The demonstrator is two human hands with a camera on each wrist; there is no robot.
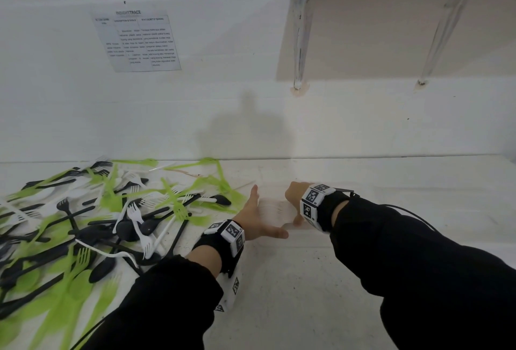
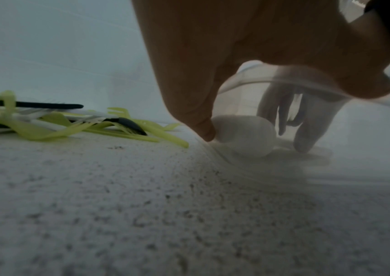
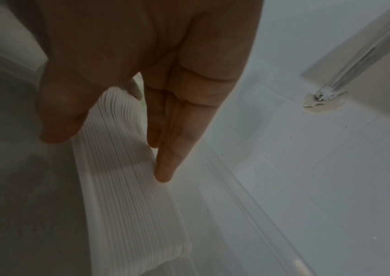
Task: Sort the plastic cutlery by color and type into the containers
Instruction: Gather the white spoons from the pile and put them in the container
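White counter [image 1: 307,280]: from the head, the left hand [image 1: 258,222] and right hand [image 1: 293,199], fingers straight, press a stack of clear containers [image 1: 275,210] between them, probably to separate one. Mixed cutlery [image 1: 106,215] lies left of the left hand. The left wrist shows its fingertips [image 2: 203,128] against the clear wall. The right wrist shows fingers [image 3: 165,168] flat along the ribbed stack.

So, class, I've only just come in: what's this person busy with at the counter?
A person is handling a stack of clear plastic containers on a white counter. The left hand and right hand sit on opposite sides of the stack, fingers mostly straight against it. To the left lies an unsorted pile of green, black and white plastic cutlery. No sorted cutlery shows anywhere in these views, so sorting seems not to have begun.
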